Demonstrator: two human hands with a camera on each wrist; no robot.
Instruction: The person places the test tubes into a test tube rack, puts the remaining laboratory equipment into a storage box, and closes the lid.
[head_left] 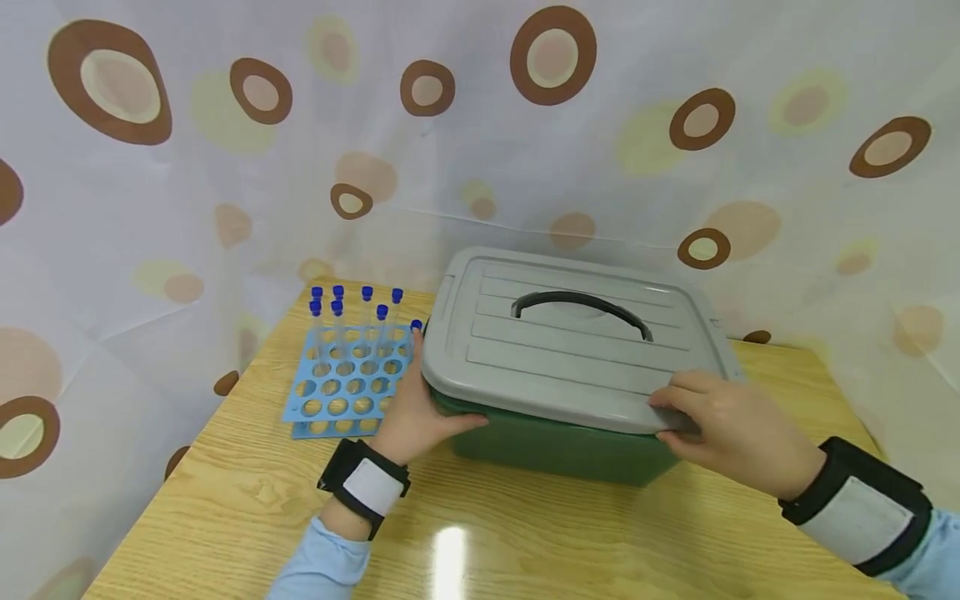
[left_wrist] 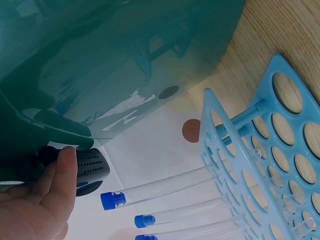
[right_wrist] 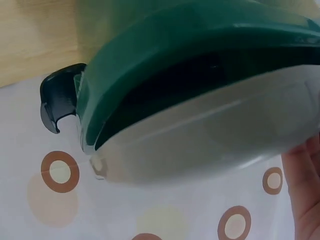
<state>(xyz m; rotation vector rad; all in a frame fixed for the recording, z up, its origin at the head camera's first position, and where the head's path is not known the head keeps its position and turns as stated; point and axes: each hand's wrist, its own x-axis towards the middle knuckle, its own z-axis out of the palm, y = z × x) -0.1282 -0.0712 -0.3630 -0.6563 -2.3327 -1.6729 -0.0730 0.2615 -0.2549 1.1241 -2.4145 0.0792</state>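
A green plastic storage box (head_left: 555, 450) stands on the table with a grey lid (head_left: 480, 333) that has a black carrying handle (head_left: 585, 300). My left hand (head_left: 420, 417) holds the box's front left corner, thumb along the front wall. Its fingers lie by a black latch (left_wrist: 92, 167) in the left wrist view. At the lid's front right corner, my right hand (head_left: 720, 425) pinches the edge. From the right wrist view, a dark gap shows between the lid (right_wrist: 210, 130) and the green rim (right_wrist: 165, 45); another black latch (right_wrist: 60, 95) hangs out from the end.
Left of the box stands a light blue test tube rack (head_left: 345, 408), close to my left hand. Several clear test tubes (left_wrist: 170, 185) with blue caps are in its back holes. A spotted cloth (head_left: 480, 150) hangs behind the wooden table (head_left: 247, 500).
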